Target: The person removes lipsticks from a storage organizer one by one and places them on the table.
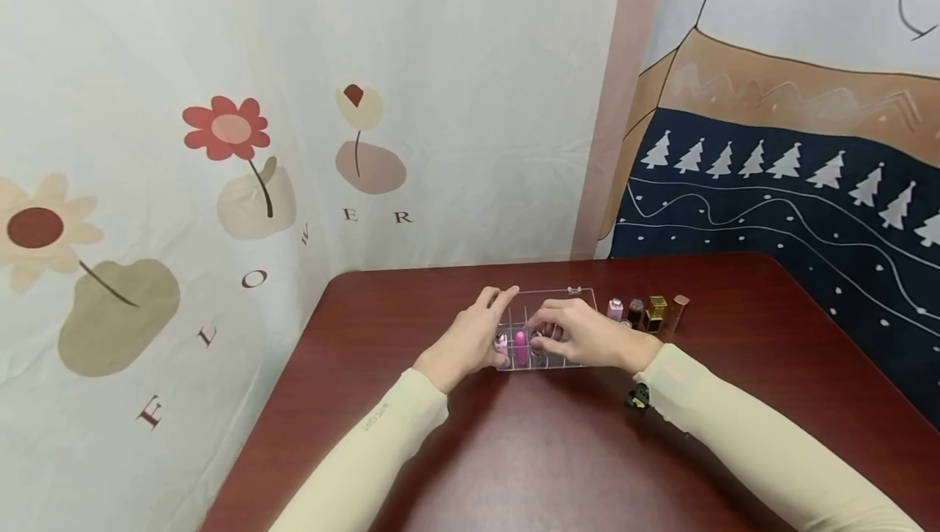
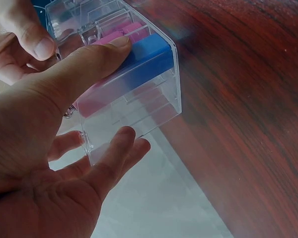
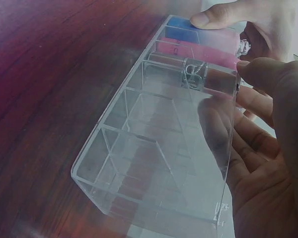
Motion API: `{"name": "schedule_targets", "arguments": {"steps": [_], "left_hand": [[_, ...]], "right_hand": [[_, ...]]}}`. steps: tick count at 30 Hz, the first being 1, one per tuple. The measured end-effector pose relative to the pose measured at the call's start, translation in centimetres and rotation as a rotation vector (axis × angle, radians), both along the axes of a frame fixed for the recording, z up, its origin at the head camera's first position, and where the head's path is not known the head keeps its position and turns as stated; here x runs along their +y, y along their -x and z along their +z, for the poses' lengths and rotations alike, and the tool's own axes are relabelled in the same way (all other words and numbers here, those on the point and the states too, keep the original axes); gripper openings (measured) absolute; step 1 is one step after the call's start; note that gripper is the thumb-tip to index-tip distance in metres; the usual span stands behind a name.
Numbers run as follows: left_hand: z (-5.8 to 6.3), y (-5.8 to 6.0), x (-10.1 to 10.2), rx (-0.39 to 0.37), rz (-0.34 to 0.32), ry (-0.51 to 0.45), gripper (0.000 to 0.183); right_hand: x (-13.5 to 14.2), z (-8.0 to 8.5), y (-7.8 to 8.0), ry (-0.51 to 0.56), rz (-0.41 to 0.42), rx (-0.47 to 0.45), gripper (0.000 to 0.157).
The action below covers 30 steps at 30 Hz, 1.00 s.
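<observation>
A clear divided plastic box (image 1: 569,359) lies on the table with its see-through lid (image 1: 593,297) folded back. My left hand (image 1: 473,334) holds its left end, the thumb pressed on a blue-and-pink lipstick (image 2: 149,52) in the end compartment and the fingers behind the box. Beside that one lies a bright pink lipstick (image 1: 521,348). My right hand (image 1: 583,332) pinches the near end of a clear-and-brown lipstick tube (image 3: 221,79) in the third compartment, its thumb at the tube's tip. In the right wrist view, the compartments past this tube hold nothing.
To the right of the box stand a pink lipstick (image 1: 615,308), a dark tube (image 1: 635,312), a gold-and-black lipstick (image 1: 654,314) and a rose-gold tube (image 1: 677,313). The reddish-brown table (image 1: 558,450) meets a printed curtain (image 1: 470,214) behind.
</observation>
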<state>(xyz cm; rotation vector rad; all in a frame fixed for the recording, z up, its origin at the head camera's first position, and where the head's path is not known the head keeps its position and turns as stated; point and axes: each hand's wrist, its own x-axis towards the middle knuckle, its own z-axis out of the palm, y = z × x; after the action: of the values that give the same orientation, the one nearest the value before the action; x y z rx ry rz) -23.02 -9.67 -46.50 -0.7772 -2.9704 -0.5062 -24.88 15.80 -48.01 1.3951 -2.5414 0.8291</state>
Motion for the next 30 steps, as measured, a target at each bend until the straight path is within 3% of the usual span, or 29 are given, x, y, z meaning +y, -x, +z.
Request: {"name": "schedule_targets", "arguments": {"steps": [30], "left_hand": [[-0.15,-0.2,-0.07,0.009,0.001,-0.005,0.124]], "right_hand": [[-0.41,0.06,-0.28,-0.034,-0.019,-0.014,0.018]]}}
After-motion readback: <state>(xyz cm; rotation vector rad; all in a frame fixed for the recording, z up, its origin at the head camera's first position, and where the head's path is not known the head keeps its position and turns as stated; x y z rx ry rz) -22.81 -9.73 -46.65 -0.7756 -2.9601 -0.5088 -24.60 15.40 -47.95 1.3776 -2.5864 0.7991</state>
